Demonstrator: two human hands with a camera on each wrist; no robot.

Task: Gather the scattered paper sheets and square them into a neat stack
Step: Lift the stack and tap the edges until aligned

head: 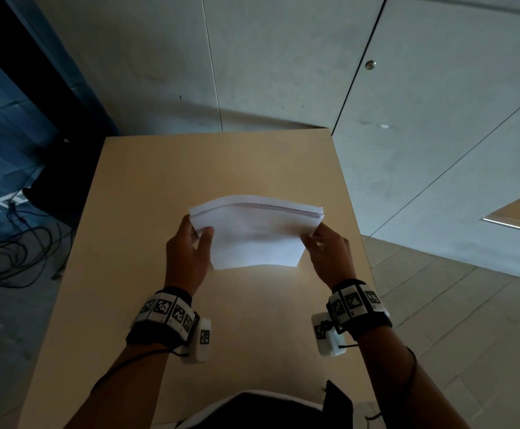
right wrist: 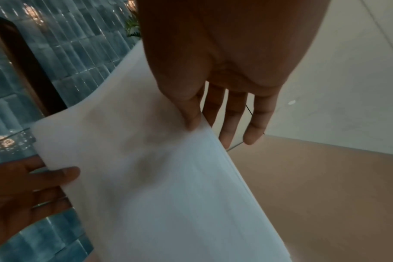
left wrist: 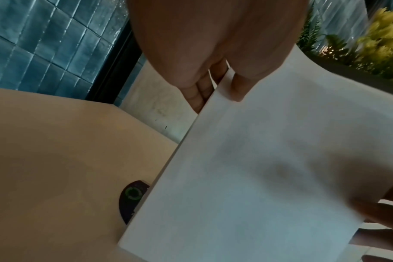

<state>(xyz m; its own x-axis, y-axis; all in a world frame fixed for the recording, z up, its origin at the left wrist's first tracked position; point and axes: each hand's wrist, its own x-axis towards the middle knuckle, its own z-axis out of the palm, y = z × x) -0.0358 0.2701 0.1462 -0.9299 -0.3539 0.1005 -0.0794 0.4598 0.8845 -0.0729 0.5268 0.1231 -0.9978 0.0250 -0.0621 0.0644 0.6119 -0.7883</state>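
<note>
A stack of white paper sheets (head: 257, 232) stands on edge over the middle of the beige table (head: 147, 196), bowed slightly, its top edges nearly aligned. My left hand (head: 190, 239) pinches the stack's left side, thumb on the near face and fingers behind. My right hand (head: 317, 239) pinches the right side the same way. In the left wrist view the thumb presses the paper stack (left wrist: 269, 168) near its edge. In the right wrist view the thumb lies on the sheets (right wrist: 168, 177) with the fingers (right wrist: 256, 120) behind them.
The table's far edge (head: 218, 134) meets a grey wall. Black cables (head: 14, 243) lie on the floor at the left, beside a dark chair. A dark round device (left wrist: 132, 196) sits on the table, half hidden by the stack.
</note>
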